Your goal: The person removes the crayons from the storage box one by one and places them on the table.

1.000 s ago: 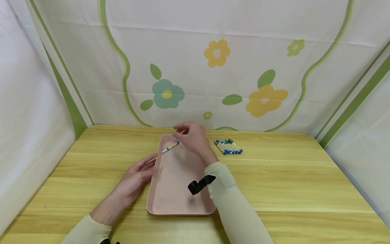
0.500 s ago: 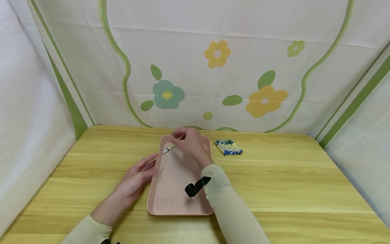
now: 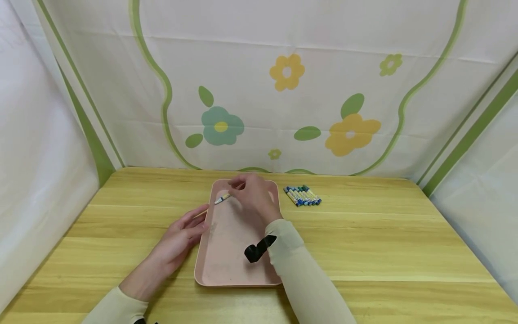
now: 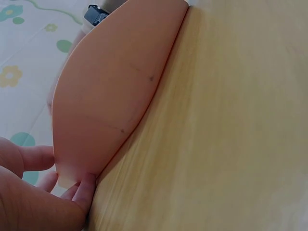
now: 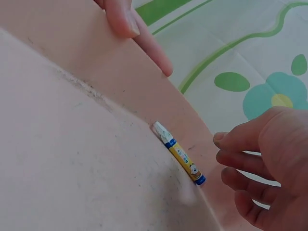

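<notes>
A white-tipped crayon with a yellow wrapper and blue bands lies in the pink tray, against its left side near the far end. Just beside it, my right hand hovers with loosely bent fingers, apart from the crayon and holding nothing. From the head view, that hand covers the crayon's far part. My left hand holds the tray's left edge; in the left wrist view its fingers press the outer wall while another digit reaches the rim.
Several crayons lie in a neat row on the wooden table, right of the tray's far end. A white curtain with printed flowers hangs behind the table, and more white cloth closes in both sides.
My right hand has come down and slightly left over the crayon, hiding part of it in the head view. The left hand stays at the tray's edge.
</notes>
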`<state>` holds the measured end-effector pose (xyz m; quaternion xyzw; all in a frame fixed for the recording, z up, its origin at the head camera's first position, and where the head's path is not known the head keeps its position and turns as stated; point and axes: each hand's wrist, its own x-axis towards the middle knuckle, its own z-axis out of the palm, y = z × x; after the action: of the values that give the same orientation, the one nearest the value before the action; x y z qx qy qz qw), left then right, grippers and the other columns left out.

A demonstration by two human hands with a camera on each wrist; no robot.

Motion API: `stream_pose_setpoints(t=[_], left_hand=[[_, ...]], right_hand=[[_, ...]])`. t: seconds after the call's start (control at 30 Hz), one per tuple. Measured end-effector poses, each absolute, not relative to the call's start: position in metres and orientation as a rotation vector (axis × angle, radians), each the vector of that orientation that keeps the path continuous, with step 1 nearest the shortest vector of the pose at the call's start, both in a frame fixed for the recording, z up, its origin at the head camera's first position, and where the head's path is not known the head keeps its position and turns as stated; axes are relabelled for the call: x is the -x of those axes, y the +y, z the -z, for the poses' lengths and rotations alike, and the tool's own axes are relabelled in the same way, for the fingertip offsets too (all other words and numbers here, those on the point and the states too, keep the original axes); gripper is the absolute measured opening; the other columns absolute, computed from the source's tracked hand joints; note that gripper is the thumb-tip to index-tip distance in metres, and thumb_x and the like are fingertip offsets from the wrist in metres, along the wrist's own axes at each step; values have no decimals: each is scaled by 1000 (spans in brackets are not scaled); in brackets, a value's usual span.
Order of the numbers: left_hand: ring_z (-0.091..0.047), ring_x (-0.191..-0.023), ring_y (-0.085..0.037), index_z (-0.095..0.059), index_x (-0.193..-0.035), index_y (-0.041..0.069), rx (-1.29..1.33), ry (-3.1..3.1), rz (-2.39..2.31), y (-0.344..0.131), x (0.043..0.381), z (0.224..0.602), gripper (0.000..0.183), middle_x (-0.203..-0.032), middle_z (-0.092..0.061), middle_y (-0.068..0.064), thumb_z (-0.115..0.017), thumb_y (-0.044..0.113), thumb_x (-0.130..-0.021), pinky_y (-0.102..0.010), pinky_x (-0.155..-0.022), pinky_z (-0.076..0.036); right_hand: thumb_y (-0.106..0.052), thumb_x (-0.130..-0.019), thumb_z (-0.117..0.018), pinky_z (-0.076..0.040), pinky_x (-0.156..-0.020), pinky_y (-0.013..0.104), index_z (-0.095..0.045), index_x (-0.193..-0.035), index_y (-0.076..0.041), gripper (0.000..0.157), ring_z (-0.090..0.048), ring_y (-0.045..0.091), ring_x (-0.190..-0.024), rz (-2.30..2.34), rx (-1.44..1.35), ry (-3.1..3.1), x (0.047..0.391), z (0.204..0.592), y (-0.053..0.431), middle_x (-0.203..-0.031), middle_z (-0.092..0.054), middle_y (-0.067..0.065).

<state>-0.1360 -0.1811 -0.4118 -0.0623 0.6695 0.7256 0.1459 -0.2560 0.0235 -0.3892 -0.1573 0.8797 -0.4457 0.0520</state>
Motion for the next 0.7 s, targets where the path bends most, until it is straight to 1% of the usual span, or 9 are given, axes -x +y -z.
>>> stream_pose_setpoints(t=[0.13, 0.27, 0.53, 0.7], left_hand=[[-33, -159, -28, -33, -167, 15, 182, 1928, -2089, -181, 136, 412, 62, -176, -29, -11, -55, 12, -109, -14, -101, -50], [-33, -159, -28, -32, -167, 14, 186, 1926, -2093, -181, 136, 412, 63, -176, -29, -12, -56, 12, -109, -14, -101, -50], [-33, -158, -28, -32, -167, 14, 182, 1929, -2095, -181, 136, 411, 63, -175, -30, -12, -56, 12, -109, -15, -102, -50], [-33, -158, -28, -32, -167, 14, 178, 1930, -2099, -180, 136, 411, 63, -175, -30, -12, -56, 12, -109, -15, -102, -50]], right_hand=[[-21, -99, -77, -61, -87, 33, -79, -127, -17, 28, -71, 14, -100, 1334, 477, 2666, 258, 392, 23, -114, -78, -1], [-19, -99, -76, -60, -85, 33, -79, -127, -18, 28, -70, 15, -98, 1303, 464, 2675, 259, 394, 22, -113, -78, 1], [-19, -100, -74, -58, -86, 33, -78, -129, -19, 29, -65, 15, -96, 1196, 514, 2693, 261, 396, 19, -119, -77, 1], [-20, -99, -75, -57, -86, 31, -78, -129, -21, 29, -64, 15, -95, 1136, 511, 2716, 262, 397, 17, -119, -77, -1]])
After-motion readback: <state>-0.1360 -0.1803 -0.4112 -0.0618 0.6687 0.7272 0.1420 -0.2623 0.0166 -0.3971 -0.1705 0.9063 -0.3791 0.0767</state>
